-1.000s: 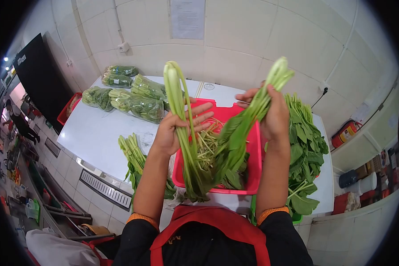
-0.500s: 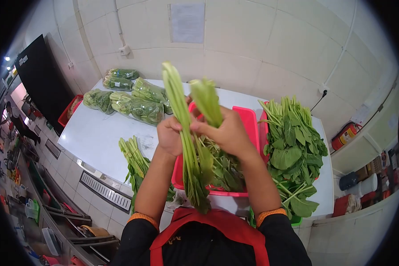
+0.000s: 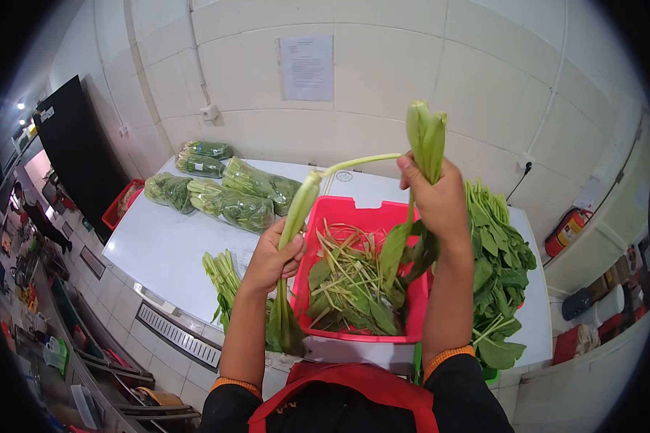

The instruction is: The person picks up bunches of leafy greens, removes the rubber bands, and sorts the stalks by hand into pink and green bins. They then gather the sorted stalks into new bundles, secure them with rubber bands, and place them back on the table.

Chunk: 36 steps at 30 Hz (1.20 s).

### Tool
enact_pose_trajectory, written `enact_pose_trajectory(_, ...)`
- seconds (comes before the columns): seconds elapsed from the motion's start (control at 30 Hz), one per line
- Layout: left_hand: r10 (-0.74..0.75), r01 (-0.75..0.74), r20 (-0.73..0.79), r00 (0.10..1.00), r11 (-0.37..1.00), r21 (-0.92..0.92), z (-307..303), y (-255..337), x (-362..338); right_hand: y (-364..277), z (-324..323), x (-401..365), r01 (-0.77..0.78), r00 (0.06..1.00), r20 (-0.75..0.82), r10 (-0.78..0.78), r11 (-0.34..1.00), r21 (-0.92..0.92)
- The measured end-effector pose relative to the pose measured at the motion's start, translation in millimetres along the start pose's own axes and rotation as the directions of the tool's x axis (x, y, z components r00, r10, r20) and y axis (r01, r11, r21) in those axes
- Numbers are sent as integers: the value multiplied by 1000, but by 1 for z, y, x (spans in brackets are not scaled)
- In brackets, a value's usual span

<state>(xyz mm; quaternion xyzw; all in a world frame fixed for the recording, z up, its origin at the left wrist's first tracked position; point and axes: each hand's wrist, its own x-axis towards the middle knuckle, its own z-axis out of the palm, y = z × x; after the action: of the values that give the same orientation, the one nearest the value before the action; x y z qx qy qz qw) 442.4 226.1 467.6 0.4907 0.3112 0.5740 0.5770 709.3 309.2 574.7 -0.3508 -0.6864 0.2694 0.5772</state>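
Note:
My left hand (image 3: 274, 256) is closed round a leafy green stalk (image 3: 301, 209), its leaves hanging down beside the red basket. Higher up on the right, my right hand (image 3: 437, 198) grips a bunch of greens (image 3: 427, 137), stems up and leaves down. A thin stem (image 3: 361, 160) stretches from the top of the left stalk to my right hand. Between and below both hands is the red basket (image 3: 365, 212), holding loose leaves and cut stems (image 3: 357, 281).
Bagged greens (image 3: 231, 202) lie on the white table (image 3: 141, 242) at the back left. Loose greens (image 3: 227, 281) lie near my left forearm. A large leafy pile (image 3: 498, 252) stands at the right. A distant person (image 3: 40, 216) is at far left.
My hands have moved apart, the right one up and to the right, the left one slightly down. The greens held close together before are now separated, and the basket's contents show more.

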Motion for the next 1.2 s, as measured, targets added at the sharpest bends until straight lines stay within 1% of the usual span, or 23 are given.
enact_pose_trajectory(0.1, -68, 51, 116, 991, 989, 137, 2, 5, -4, -9, -19, 3, 2, 997, -80, -12, 992, -124)
enact_pose_trajectory(0.13, -97, 70, 119, 988, 975, 211, 7, 8, -6, -10, -23, 4, -3, 994, -108, -16, 985, -173)
enact_pose_trajectory(0.23, -100, 66, 94, 991, 946, 317, 22, 18, -9, -13, -25, 1, 5, 981, -189, -51, 971, -239)
enact_pose_trajectory(0.33, -127, 81, 114, 985, 937, 339, 20, 21, -15, -1, -27, 2, 77, 917, -368, -156, 972, -222)
enact_pose_trajectory(0.43, -167, 145, 166, 972, 980, 138, -13, 15, -30, 3, -64, 12, 26, 901, -428, -68, 994, -105)
enact_pose_trajectory(0.5, -60, 60, 161, 985, 998, 9, -21, 14, -30, 1, -70, 12, -58, 969, -248, 18, 986, -156)
enact_pose_trajectory(0.57, 54, -38, 111, 992, 989, -142, -15, 11, -29, 0, -57, 7, -108, 994, -59, 97, 969, -222)
enact_pose_trajectory(0.6, 84, -75, 57, 995, 987, -141, -9, 11, -27, 4, -52, 6, -125, 991, 17, 135, 956, -266)
enact_pose_trajectory(0.67, 159, -164, -47, 986, 978, -129, 10, 16, -15, 11, -37, -1, -153, 987, 5, 162, 946, -284)
enact_pose_trajectory(0.7, 200, -211, -99, 975, 970, -118, 13, 19, -11, 9, -32, -3, -157, 985, 39, 171, 960, -233)
enact_pose_trajectory(0.73, 240, -233, 42, 970, 965, -118, 4, 18, -8, 6, -27, -6, -164, 981, 73, 180, 970, -182)
enact_pose_trajectory(0.77, 259, -254, 38, 965, 962, -100, 10, 20, -6, 3, -21, -8, -174, 976, 106, 188, 976, -130)
enact_pose_trajectory(0.8, 274, -271, 34, 961, 959, -81, 25, 21, -4, -5, -20, -10, -220, 955, 204, 216, 976, -5)
enact_pose_trajectory(0.83, 289, -286, 31, 957, 956, -63, 33, 22, -1, -8, -18, -12, -275, 925, 302, 230, 955, 114)
enact_pose_trajectory(0.87, 265, -259, 114, 957, 963, -71, 34, 20, 1, -6, -13, -13, -292, 910, 361, 206, 934, 204)
enact_pose_trajectory(0.93, 295, -293, 112, 949, 955, -38, 50, 17, 7, 0, -3, -17, -337, 876, 461, 144, 866, 368)
enact_pose_trajectory(0.97, 307, -306, 113, 945, 952, -25, 57, 16, 10, 1, 1, -20, -358, 859, 493, 138, 851, 385)
enact_pose_trajectory(1.0, 310, -315, 179, 934, 949, 1, 59, 14, 14, 1, 7, -24, -380, 842, 523, 132, 834, 401)
enact_pose_trajectory(1.07, 330, -336, 175, 928, 942, 6, 77, 17, 17, 4, 15, -29, -409, 813, 575, 96, 797, 444)
enact_pose_trajectory(1.1, 342, -348, 170, 924, 937, 10, 87, 17, 18, 8, 21, -34, -433, 809, 577, 112, 777, 457)
enact_pose_trajectory(1.13, 339, -337, 111, 934, 941, -37, 94, 11, 19, 12, 26, -38, -456, 805, 580, 125, 756, 470)
enact_pose_trajectory(1.17, 323, -322, 132, 937, 946, -23, 91, 8, 19, 15, 31, -42, -480, 800, 584, 141, 734, 481)
enact_pose_trajectory(1.2, 304, -306, 153, 940, 952, -11, 86, 5, 20, 12, 31, -46, -452, 799, 581, 154, 790, 413)
